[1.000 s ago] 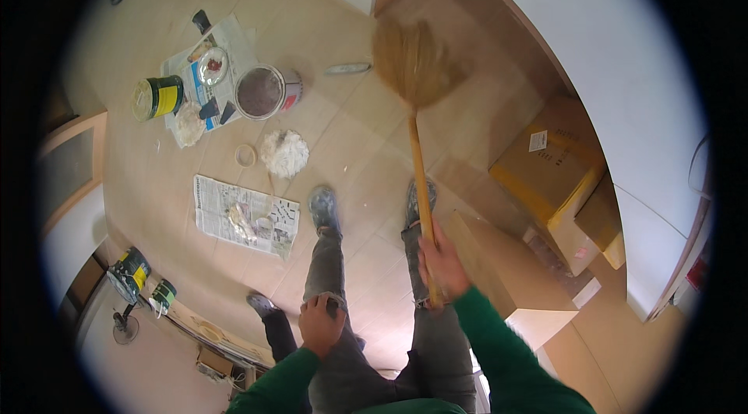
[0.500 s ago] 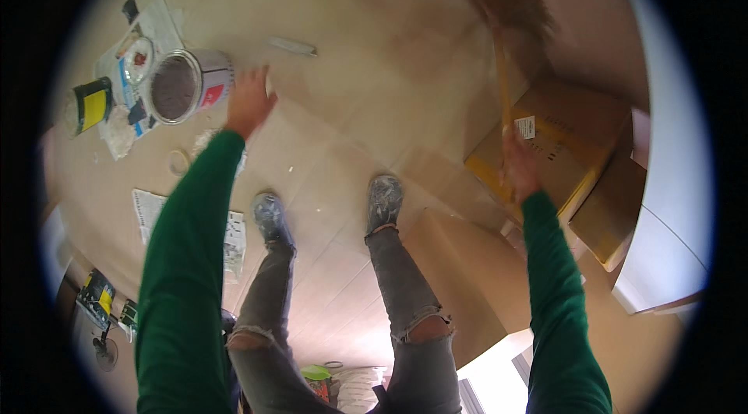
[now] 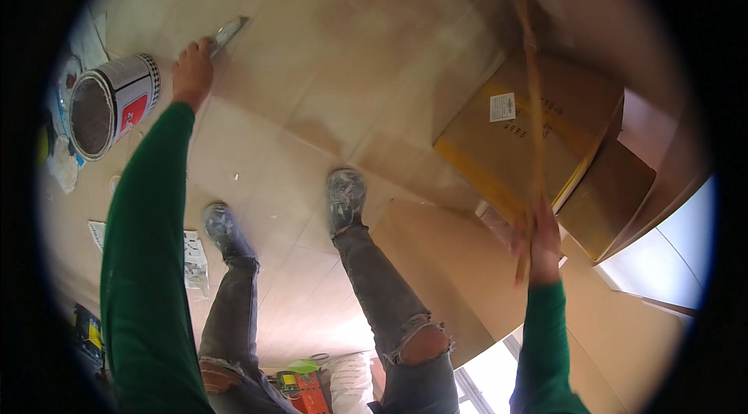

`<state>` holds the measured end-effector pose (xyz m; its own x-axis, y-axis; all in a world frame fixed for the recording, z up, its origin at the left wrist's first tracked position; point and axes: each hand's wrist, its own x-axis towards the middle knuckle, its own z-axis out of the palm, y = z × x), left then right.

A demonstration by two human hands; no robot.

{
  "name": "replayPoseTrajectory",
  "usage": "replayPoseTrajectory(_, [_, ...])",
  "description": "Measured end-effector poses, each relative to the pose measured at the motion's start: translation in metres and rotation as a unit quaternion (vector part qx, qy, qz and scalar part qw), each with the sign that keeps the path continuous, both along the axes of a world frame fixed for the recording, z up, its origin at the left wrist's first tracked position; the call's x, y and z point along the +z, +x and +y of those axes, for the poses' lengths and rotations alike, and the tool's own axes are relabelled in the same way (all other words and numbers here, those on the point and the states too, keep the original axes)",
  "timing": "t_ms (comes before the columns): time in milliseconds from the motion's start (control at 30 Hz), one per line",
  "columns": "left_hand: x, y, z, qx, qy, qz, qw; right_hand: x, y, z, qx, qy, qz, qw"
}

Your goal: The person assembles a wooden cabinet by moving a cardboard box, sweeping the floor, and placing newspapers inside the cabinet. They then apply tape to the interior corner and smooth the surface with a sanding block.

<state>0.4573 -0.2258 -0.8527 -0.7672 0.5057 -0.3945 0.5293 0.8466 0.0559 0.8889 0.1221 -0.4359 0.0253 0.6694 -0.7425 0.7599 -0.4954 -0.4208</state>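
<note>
Low over the floor at the far left, my left hand (image 3: pixel 193 73) has its fingers closed on the near end of a narrow grey-white flat tool (image 3: pixel 228 34). Its exact kind is too blurred to tell. My right hand (image 3: pixel 545 243) grips a broom by its long wooden handle (image 3: pixel 534 102), close to the lower end. The handle runs upward across a cardboard box, and the bristles cannot be made out now. Just left of my left hand stands an open paint bucket (image 3: pixel 132 87) with greyish contents.
A large taped cardboard box (image 3: pixel 483 130) stands on the right, with a brown panel (image 3: pixel 421 250) nearer to me. Newspaper (image 3: pixel 195 258) lies beside my left shoe (image 3: pixel 226 231). A white sack (image 3: pixel 351 383) and a red item (image 3: pixel 312 394) are behind my legs.
My left hand has reached forward and taken hold of the grey-white tool, turning it. My right hand has come nearer to me with the broom handle. The view has shifted to the right.
</note>
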Motion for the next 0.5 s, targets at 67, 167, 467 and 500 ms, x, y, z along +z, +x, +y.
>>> replayPoseTrajectory(67, [-0.016,0.041,-0.015,0.056,0.041,-0.025,0.997,-0.047,-0.011,0.021,0.032,-0.029,-0.028,0.999])
replayPoseTrajectory(167, [-0.005,0.104,-0.045,0.108,0.075,-0.147,0.98,-0.059,0.046,-0.054,0.144,-0.071,-0.048,0.986])
replayPoseTrajectory(467, [0.214,0.304,-0.171,0.253,0.176,-0.427,0.85,0.104,-0.03,-0.109,0.147,-0.032,0.084,0.985])
replayPoseTrajectory(500, [0.256,0.317,-0.185,0.266,0.184,-0.435,0.84,0.086,-0.064,-0.082,0.161,-0.037,0.071,0.984])
